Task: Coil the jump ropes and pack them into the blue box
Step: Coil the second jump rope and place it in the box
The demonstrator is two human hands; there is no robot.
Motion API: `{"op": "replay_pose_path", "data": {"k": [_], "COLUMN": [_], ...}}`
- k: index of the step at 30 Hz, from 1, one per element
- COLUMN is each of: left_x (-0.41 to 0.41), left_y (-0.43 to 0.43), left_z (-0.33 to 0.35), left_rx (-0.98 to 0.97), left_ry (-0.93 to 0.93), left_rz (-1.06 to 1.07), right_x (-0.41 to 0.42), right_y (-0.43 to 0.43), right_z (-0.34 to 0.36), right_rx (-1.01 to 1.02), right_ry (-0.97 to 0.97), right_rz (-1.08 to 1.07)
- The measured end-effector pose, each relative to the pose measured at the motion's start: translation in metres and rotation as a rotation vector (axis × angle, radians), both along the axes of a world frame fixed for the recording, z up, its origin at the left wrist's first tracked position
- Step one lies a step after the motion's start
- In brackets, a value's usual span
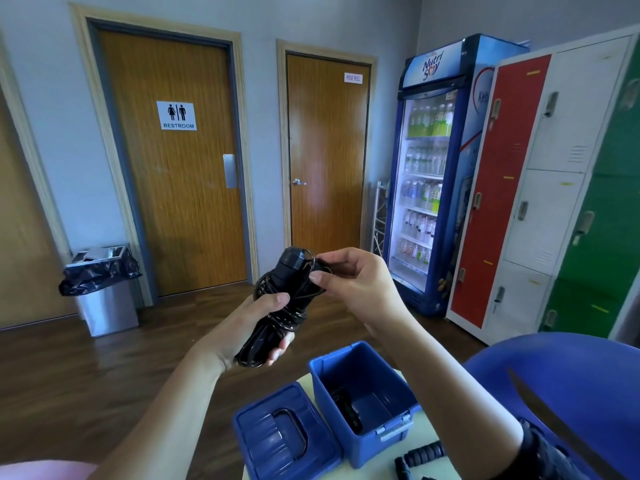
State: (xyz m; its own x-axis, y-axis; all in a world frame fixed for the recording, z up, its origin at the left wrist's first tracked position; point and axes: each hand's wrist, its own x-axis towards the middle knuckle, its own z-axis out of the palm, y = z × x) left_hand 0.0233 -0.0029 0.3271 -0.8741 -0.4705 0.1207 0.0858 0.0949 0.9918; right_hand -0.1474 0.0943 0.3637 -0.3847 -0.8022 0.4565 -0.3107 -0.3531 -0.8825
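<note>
A coiled black jump rope (277, 308) is held up in front of me, its handles bundled upright. My left hand (249, 327) grips the bundle around its lower half. My right hand (353, 282) pinches the thin cord near the top of the handles. Below stands the open blue box (367, 403) on a small pale table (426, 441); a black coiled rope (346, 407) lies inside it. Another rope's black ribbed handles (420, 457) rest on the table in front of the box.
The box's blue lid (284, 434) lies to the left of the box. A blue chair (568, 386) is at the right. Further off stand a steel bin (104, 292), two wooden doors, a drinks fridge (436, 174) and lockers (540, 188).
</note>
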Motion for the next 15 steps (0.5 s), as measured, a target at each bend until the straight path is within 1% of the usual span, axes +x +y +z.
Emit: {"op": "replay_pose_path", "data": {"k": [2,4,10,15], "left_x": [0.0,0.0,0.003,0.001], "left_y": [0.0,0.0,0.0,0.002], "left_z": [-0.001,0.0,0.002,0.003], "left_rx": [0.001,-0.003,-0.043,-0.04], "left_ry": [0.0,-0.001,-0.007,-0.003], "left_rz": [0.002,0.005,-0.006,-0.022], "right_x": [0.002,0.001,-0.008,-0.008], "right_y": [-0.001,-0.001,0.009,0.01], "right_z": [-0.003,-0.002,0.016,0.017], "right_rx": [-0.007,0.013,0.177,0.197], "right_ry": [0.015,0.021,0.043,0.09], "right_rz": [-0.045,-0.031,0.216,0.229]}}
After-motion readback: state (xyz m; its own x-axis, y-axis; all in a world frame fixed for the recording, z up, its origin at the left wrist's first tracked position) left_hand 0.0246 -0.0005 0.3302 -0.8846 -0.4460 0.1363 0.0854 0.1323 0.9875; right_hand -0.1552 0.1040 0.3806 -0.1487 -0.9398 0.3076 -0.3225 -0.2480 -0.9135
